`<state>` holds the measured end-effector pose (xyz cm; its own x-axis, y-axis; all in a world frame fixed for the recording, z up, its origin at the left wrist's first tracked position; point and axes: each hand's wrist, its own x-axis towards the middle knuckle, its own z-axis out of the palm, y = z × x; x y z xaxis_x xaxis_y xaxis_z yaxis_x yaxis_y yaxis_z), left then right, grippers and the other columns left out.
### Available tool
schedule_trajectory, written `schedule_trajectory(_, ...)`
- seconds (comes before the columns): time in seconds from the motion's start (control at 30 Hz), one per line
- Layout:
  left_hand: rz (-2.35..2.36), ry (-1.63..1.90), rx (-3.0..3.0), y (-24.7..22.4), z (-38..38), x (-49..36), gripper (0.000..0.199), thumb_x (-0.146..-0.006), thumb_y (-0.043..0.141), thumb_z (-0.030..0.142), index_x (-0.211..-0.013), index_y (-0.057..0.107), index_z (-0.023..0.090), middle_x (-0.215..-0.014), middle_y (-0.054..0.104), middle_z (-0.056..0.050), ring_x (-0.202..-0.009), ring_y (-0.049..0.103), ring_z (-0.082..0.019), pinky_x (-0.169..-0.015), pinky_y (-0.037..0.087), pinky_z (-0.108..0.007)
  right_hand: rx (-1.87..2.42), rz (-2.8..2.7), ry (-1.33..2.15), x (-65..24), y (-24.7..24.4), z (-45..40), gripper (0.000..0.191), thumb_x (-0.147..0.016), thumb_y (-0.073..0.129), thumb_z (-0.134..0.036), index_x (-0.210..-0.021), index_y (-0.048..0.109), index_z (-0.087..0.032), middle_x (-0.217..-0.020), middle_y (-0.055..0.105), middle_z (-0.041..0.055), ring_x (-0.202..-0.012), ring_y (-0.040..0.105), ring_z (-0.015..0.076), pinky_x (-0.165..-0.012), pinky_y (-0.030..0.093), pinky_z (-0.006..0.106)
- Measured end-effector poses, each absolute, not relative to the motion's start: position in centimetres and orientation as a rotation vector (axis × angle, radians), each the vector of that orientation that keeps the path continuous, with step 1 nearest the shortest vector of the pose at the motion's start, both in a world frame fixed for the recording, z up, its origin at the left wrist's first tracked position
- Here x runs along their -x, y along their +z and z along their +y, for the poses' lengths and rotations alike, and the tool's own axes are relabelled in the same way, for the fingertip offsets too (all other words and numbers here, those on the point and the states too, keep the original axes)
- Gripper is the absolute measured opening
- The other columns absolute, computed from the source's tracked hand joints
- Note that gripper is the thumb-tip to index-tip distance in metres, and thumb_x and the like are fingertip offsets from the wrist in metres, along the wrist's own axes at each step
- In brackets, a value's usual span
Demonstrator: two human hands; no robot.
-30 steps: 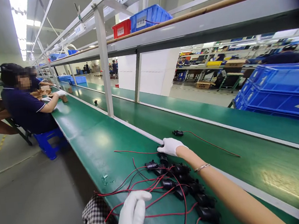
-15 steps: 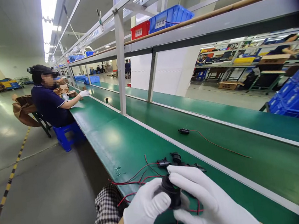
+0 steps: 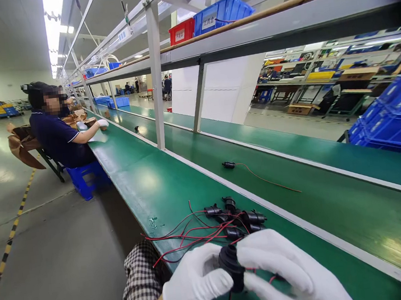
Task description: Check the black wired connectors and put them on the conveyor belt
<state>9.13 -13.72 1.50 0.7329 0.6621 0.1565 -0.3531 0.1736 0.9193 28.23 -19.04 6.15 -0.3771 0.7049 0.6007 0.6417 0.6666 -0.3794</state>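
In white gloves, both my hands are at a black ribbed cylindrical part (image 3: 231,266) above the green bench (image 3: 146,175). My left hand (image 3: 196,281) grips it from the left, thumb across its front. On the right side my right hand (image 3: 287,265) has its fingers pressed against the part, and its thumb side is partly hidden. A dark wire hangs below it. Just beyond my hands lies a pile of similar black parts (image 3: 254,217) with red and black wires (image 3: 181,235) trailing left.
Past a pale rail, another wired black part (image 3: 228,164) lies on the green conveyor belt (image 3: 281,208). A metal post (image 3: 157,78) carries a shelf with red (image 3: 181,31) and blue bins (image 3: 222,14). A co-worker (image 3: 55,127) sits farther along the bench. Blue crates (image 3: 390,115) stand right.
My right hand's fingers have shifted lower around the held part, uncovering more of the pile. The wired part on the belt has moved left. The whole view has shifted slightly.
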Motion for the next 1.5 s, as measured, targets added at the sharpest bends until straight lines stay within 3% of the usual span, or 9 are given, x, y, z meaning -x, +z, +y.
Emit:
schedule_trajectory(0.13,0.24,0.752,-0.716,1.4,-14.6,-10.9,0.046,-0.083,0.07,0.052,-0.107,0.067,0.013,-0.078,0.067,-0.005,-0.069,0.063,-0.013,-0.068,0.047,-0.025,1.219,-1.961,0.368,-27.7,4.9,-18.1,0.057,-0.07,0.065,-0.017,-0.124,0.05,-0.027,-0.115,0.062,0.0044,-0.103,0.063,0.0237,-0.087,0.056,0.033)
schedule_trajectory(0.37,0.195,0.63,-0.177,2.0,-14.9,-12.9,0.058,-0.063,0.088,0.048,-0.106,0.067,0.015,-0.084,0.062,0.002,-0.062,0.054,-0.005,-0.066,0.047,-0.021,1.381,-1.666,0.904,-27.2,4.1,-17.1,0.046,-0.066,0.053,-0.015,-0.112,0.054,-0.021,-0.108,0.067,0.0071,-0.102,0.064,0.0262,-0.09,0.055,0.043)
schedule_trajectory(0.63,0.253,0.619,-0.058,3.4,-15.1,-12.9,0.054,-0.062,0.09,0.044,-0.1,0.064,0.015,-0.072,0.056,0.005,-0.061,0.052,-0.004,-0.063,0.044,-0.019,1.339,-1.65,0.931,-27.2,3.5,-17.1,0.044,-0.072,0.056,-0.018,-0.116,0.054,-0.021,-0.116,0.064,0.0094,-0.108,0.062,0.0273,-0.096,0.052,0.046)
schedule_trajectory(0.77,0.291,0.763,-0.494,2.5,-15.1,-12.7,0.05,-0.075,0.077,0.056,-0.1,0.063,0.015,-0.073,0.056,0.003,-0.064,0.052,-0.008,-0.069,0.046,-0.025,1.307,-1.69,0.889,-27.8,3.5,-17.3,0.05,-0.071,0.054,-0.017,-0.121,0.052,-0.022,-0.118,0.063,0.0088,-0.109,0.062,0.0267,-0.096,0.054,0.045)
schedule_trajectory(0.93,0.745,1.051,-1.307,1.7,-15.0,-11.3,0.037,-0.076,0.081,0.039,-0.102,0.062,0.02,-0.1,0.065,-0.002,-0.098,0.059,-0.019,-0.092,0.044,-0.033,1.258,-1.825,0.545,-29.1,4.1,-18.0,0.057,-0.079,0.061,-0.024,-0.133,0.045,-0.032,-0.127,0.058,0.0049,-0.112,0.062,0.0245,-0.093,0.057,0.038)
schedule_trajectory(1.13,0.773,1.192,-1.771,1.3,-15.2,-10.5,0.024,-0.083,0.073,0.024,-0.105,0.064,0.025,-0.106,0.067,-0.001,-0.101,0.06,-0.019,-0.091,0.045,-0.032,1.242,-1.944,0.238,-28.2,4.4,-18.9,0.059,-0.08,0.062,-0.026,-0.136,0.043,-0.03,-0.122,0.058,0.0068,-0.103,0.065,0.024,-0.086,0.06,0.034)
schedule_trajectory(1.23,0.729,1.245,-1.922,1.3,-15.2,-10.5,0.03,-0.084,0.07,0.015,-0.109,0.062,0.029,-0.109,0.068,0.001,-0.102,0.06,-0.018,-0.091,0.045,-0.03,1.198,-1.976,0.175,-27.6,4.2,-19.0,0.061,-0.083,0.061,-0.024,-0.14,0.04,-0.029,-0.121,0.057,0.0087,-0.105,0.063,0.0251,-0.087,0.059,0.035)
schedule_trajectory(1.4,0.795,1.352,-2.039,0.5,-15.4,-10.7,0.042,-0.083,0.072,0.019,-0.12,0.057,0.03,-0.11,0.068,-0.003,-0.1,0.06,-0.022,-0.089,0.046,-0.036,1.235,-1.848,0.451,-27.8,4.5,-18.2,0.047,-0.078,0.061,-0.016,-0.121,0.053,-0.033,-0.108,0.065,0.0025,-0.095,0.067,0.0234,-0.082,0.059,0.034)
schedule_trajectory(1.5,0.92,1.348,-2.026,0.0,-15.5,-10.8,0.041,-0.078,0.077,0.029,-0.115,0.06,0.026,-0.11,0.069,-0.007,-0.099,0.061,-0.025,-0.088,0.046,-0.038,1.252,-1.599,0.901,-28.3,4.7,-17.7,0.027,-0.081,0.059,-0.03,-0.108,0.058,-0.028,-0.102,0.067,0.0027,-0.092,0.068,0.0253,-0.079,0.06,0.036)
